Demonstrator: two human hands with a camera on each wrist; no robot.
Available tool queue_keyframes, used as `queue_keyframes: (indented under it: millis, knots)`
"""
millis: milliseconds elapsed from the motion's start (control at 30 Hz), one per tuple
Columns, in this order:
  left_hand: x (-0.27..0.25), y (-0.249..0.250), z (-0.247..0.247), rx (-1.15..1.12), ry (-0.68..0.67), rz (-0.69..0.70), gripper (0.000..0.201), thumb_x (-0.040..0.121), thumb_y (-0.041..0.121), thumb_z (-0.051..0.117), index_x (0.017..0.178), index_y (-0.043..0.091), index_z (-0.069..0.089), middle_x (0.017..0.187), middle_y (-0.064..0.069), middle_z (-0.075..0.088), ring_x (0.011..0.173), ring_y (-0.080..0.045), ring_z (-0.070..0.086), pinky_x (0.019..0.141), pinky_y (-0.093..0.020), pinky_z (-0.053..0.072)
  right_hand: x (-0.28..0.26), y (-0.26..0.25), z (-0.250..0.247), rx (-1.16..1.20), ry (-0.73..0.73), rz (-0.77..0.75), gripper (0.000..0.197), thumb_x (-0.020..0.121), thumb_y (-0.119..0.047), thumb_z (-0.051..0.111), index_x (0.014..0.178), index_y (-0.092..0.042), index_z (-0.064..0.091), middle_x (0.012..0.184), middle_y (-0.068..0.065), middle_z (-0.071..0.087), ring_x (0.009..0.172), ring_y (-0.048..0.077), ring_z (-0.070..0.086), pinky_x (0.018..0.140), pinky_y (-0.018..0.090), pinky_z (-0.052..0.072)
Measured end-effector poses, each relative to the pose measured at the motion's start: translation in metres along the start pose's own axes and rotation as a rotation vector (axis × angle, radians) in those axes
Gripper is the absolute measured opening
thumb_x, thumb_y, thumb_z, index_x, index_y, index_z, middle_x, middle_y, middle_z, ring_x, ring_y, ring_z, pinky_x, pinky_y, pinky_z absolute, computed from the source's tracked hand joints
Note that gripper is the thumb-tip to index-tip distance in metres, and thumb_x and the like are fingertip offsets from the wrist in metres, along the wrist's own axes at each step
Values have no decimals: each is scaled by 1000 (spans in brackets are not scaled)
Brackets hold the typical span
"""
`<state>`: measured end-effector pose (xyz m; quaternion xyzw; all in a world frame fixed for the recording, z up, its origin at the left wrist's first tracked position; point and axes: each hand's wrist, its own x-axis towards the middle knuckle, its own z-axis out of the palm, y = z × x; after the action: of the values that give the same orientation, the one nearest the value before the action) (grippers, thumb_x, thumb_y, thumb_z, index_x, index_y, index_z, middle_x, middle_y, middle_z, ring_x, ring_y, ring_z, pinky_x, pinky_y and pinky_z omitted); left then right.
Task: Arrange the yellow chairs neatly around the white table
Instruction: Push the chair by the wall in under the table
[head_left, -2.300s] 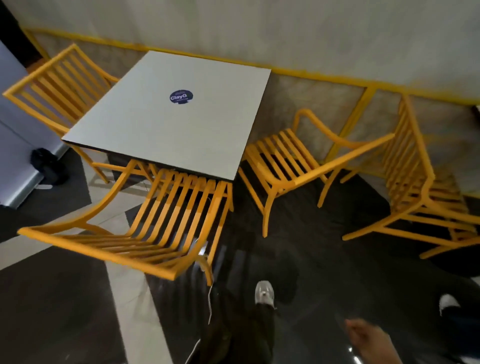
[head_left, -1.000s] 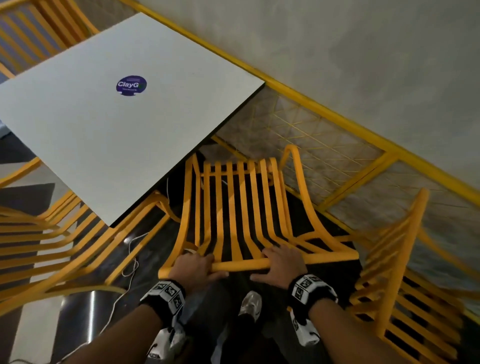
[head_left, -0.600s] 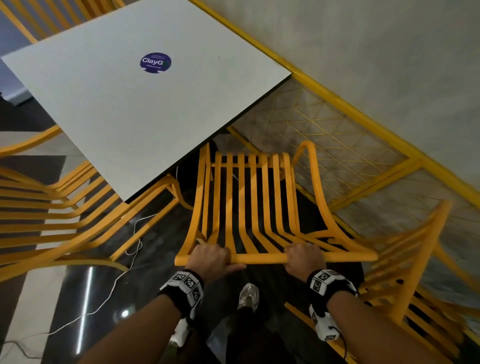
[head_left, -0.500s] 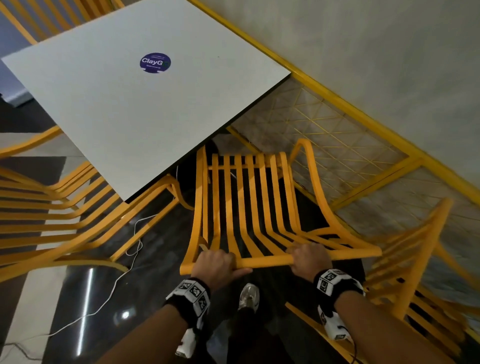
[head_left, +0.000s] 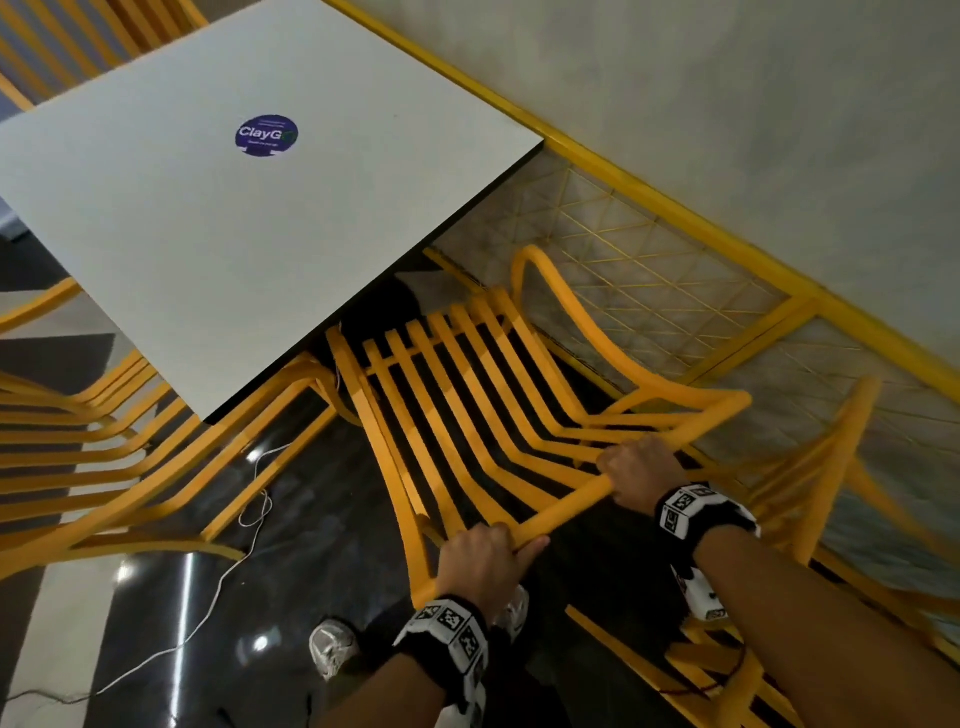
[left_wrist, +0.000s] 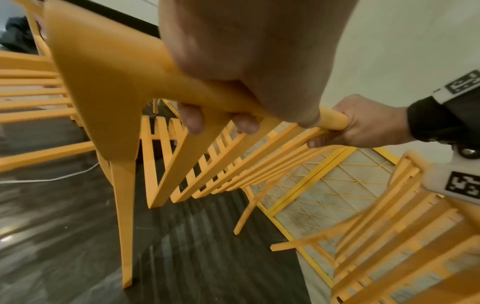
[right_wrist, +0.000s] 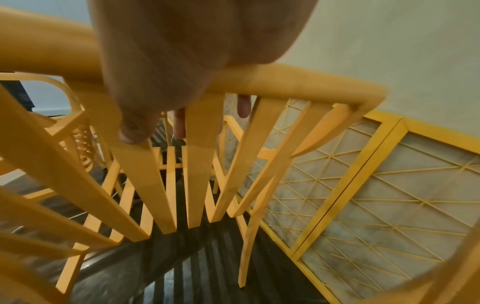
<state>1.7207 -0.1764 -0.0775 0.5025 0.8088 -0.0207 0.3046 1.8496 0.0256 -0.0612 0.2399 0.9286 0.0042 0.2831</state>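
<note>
A yellow slatted chair (head_left: 467, 395) faces the white table (head_left: 249, 208), its seat front under the table's near-right edge. My left hand (head_left: 480, 558) grips the chair's top back rail near its left end, fingers curled round the rail (left_wrist: 166, 70). My right hand (head_left: 636, 470) grips the same rail further right, and the right wrist view shows its fingers (right_wrist: 179, 123) wrapped under the rail (right_wrist: 285, 82). The chair stands skewed, its back turned toward me and to the right.
A second yellow chair (head_left: 104, 457) sits at the table's left-near side, a third (head_left: 810, 519) stands close on my right, another (head_left: 78, 41) beyond the table. A yellow-framed mesh panel (head_left: 649, 291) lines the wall. A white cable (head_left: 218, 582) lies on the dark floor by my shoe (head_left: 332, 647).
I walked up from a distance and took the chair's back rail in both hands. Over the last half second the chair has swung, its back rail now slanting up to the right.
</note>
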Motion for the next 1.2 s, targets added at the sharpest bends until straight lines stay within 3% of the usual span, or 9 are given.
queue_keyframes:
  millis: [200, 333, 433, 533, 633, 733, 1000, 1100, 1200]
  knots:
    - [22, 28, 1, -26, -2, 16, 78, 73, 80, 7, 79, 19, 56, 75, 0, 61, 66, -19, 60, 64, -36, 55, 10, 30, 14, 28, 73, 78, 20, 70, -25, 77, 87, -22, 68, 92, -1, 69, 88, 25, 60, 85, 43, 40]
    - [32, 17, -3, -83, -51, 106, 62, 87, 73, 28, 84, 18, 58, 75, -1, 62, 64, -19, 60, 64, -38, 56, 6, 25, 18, 222, 175, 219, 41, 65, -21, 76, 104, -24, 65, 136, 6, 51, 129, 33, 35, 109, 58, 20]
    - [29, -11, -4, -127, -86, 215, 52, 89, 67, 35, 113, 26, 56, 94, 1, 64, 77, -17, 62, 74, -40, 57, -10, 14, 18, 550, 337, 494, 86, 56, -15, 74, 133, -25, 38, 154, 12, 15, 140, 39, 5, 110, 65, 11]
    - [18, -21, -2, -92, -127, 306, 58, 94, 56, 38, 143, 27, 31, 132, -2, 54, 97, -24, 62, 84, -41, 54, -17, -1, 22, 823, 485, 734, 95, 65, -30, 77, 141, -22, 21, 155, 16, 6, 139, 42, 9, 104, 68, 25]
    - [11, -9, -1, -54, -145, 336, 58, 101, 40, 33, 151, 23, 9, 137, -9, 50, 100, -32, 60, 83, -46, 52, -2, -22, 3, 1058, 414, 910, 107, 73, -32, 77, 146, -25, -1, 156, 18, -10, 123, 45, 41, 80, 44, 51]
    - [11, -5, -1, -46, -134, 314, 56, 102, 37, 29, 151, 24, 4, 129, -12, 53, 98, -35, 59, 81, -48, 51, 19, -32, -7, 1136, 334, 1010, 112, 75, -13, 76, 147, -17, -10, 154, 18, -21, 105, 44, 56, 61, 32, 46]
    - [27, 45, 7, -153, -115, 311, 56, 102, 34, 31, 151, 24, 5, 122, -15, 53, 96, -40, 56, 74, -49, 44, 27, 18, 13, 1057, 384, 952, 105, 80, -13, 70, 146, -5, -10, 155, 15, -21, 106, 47, 54, 81, 47, 53]
    - [36, 68, 11, -185, -127, 304, 56, 102, 33, 32, 150, 24, 5, 122, -17, 52, 94, -41, 56, 71, -48, 43, 27, 41, 15, 1040, 413, 960, 104, 81, -11, 69, 146, -4, -11, 156, 13, -18, 110, 44, 52, 71, 39, 50]
    - [43, 88, 14, -196, -124, 289, 58, 101, 28, 35, 150, 26, 4, 123, -18, 52, 95, -43, 56, 72, -51, 46, 22, 50, 17, 1036, 429, 925, 97, 84, -11, 66, 146, 0, -9, 157, 13, -15, 123, 40, 42, 73, 30, 40]
